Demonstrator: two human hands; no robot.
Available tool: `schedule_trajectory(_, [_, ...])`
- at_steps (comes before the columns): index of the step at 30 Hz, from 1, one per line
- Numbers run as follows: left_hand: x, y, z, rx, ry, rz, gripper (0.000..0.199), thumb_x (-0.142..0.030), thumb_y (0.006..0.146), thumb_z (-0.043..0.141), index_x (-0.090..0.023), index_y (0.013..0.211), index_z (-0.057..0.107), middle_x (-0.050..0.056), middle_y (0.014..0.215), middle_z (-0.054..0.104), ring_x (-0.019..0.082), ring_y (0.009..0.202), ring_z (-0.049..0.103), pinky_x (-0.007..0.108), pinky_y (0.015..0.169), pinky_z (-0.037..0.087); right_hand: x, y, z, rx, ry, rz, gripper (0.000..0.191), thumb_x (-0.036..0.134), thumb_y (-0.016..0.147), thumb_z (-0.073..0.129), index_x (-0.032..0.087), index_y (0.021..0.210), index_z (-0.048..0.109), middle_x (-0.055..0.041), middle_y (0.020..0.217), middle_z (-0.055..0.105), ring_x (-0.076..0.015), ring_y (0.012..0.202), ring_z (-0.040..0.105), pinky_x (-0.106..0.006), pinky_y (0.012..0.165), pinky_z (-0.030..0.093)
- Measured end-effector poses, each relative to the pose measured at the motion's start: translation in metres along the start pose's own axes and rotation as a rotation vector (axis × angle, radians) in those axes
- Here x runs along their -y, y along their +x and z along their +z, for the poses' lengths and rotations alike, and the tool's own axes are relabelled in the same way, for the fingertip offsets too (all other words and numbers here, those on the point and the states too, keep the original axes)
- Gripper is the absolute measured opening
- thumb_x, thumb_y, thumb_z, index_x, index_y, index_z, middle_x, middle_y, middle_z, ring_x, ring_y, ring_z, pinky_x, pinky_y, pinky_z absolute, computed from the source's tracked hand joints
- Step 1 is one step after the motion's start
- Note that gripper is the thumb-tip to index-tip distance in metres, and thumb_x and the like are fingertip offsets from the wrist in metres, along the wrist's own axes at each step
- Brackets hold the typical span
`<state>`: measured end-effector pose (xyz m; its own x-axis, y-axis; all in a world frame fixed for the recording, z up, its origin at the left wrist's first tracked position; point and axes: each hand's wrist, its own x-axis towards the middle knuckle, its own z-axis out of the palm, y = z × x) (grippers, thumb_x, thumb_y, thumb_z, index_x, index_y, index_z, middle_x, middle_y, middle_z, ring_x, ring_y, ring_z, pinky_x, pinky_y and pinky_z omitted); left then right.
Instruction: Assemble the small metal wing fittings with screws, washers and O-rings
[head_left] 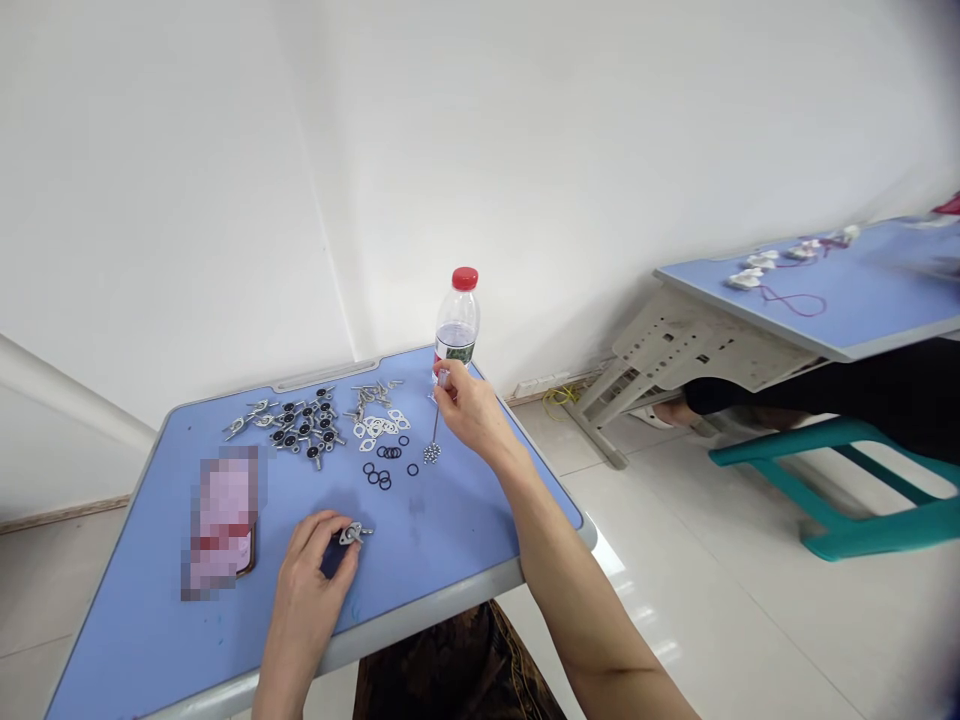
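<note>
the left hand (311, 585) sits at the near edge of the blue table (457, 510), its wrist out over the gray rim (405, 615). its fingers (330, 530) are curled together on a small metal fitting (352, 535), which sticks out just right of the fingertips, its long axis running roughly sideways and tilted slightly up to the right. open tabletop lies right of those fingers. a blurred pink object (221, 520) lies just left of them.

the right hand (466, 408) is near the table's far right corner, with the forearm crossing the right edge. its fingers (448, 375) pinch a thin rod (435, 425) that points down and slightly left, ending in a cluster of small balls (431, 453) at or just above the tabletop. a water bottle (457, 320) stands just beyond these fingers. left of them lie black o-rings (384, 465), white gaskets (379, 425) and a heap of metal fittings (304, 430).
</note>
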<state>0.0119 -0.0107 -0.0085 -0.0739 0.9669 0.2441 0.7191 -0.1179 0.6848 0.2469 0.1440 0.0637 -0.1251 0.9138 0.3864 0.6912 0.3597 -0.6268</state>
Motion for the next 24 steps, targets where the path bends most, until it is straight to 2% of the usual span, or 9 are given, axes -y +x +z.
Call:
schedule_trajectory(10, [0.002, -0.001, 0.001, 0.019, -0.014, -0.037, 0.019, -0.036, 0.084, 0.057, -0.024, 0.096, 0.066, 0.006, 0.107, 0.063, 0.024, 0.102, 0.059, 0.042, 0.090, 0.050, 0.001, 0.000, -0.002, -0.017, 0.032, -0.003, 0.030, 0.018, 0.085, 0.046, 0.019, 0.114, 0.052, 0.0004, 0.070, 0.058, -0.0157, 0.059, 0.054, -0.027, 0.061, 0.041])
schedule_trajectory(16, [0.001, -0.002, 0.001, 0.016, -0.027, -0.055, 0.020, -0.035, 0.083, 0.058, -0.024, 0.098, 0.066, 0.007, 0.110, 0.062, 0.025, 0.104, 0.059, 0.043, 0.091, 0.050, 0.002, -0.002, -0.002, -0.100, 0.226, 0.001, 0.027, 0.021, 0.086, 0.047, 0.020, 0.113, 0.052, 0.0038, 0.064, 0.052, -0.0144, 0.060, 0.056, -0.027, 0.061, 0.044])
schedule_trajectory(20, [-0.005, -0.002, -0.004, 0.021, -0.067, -0.033, 0.025, -0.024, 0.082, 0.055, -0.023, 0.105, 0.064, 0.008, 0.111, 0.062, 0.024, 0.104, 0.059, 0.041, 0.091, 0.050, 0.009, -0.003, -0.002, -0.102, 0.438, 0.030, 0.026, 0.024, 0.086, 0.051, 0.020, 0.112, 0.051, 0.0038, 0.066, 0.056, -0.0144, 0.064, 0.061, -0.028, 0.065, 0.049])
schedule_trajectory(24, [-0.010, -0.003, -0.009, 0.063, -0.114, -0.030, 0.048, -0.007, 0.074, 0.047, -0.024, 0.118, 0.059, 0.007, 0.116, 0.061, 0.022, 0.107, 0.059, 0.041, 0.094, 0.048, 0.020, -0.005, 0.002, -0.071, 0.623, 0.034, 0.027, 0.029, 0.084, 0.056, 0.020, 0.109, 0.051, 0.0042, 0.066, 0.059, -0.0135, 0.062, 0.062, -0.030, 0.066, 0.052])
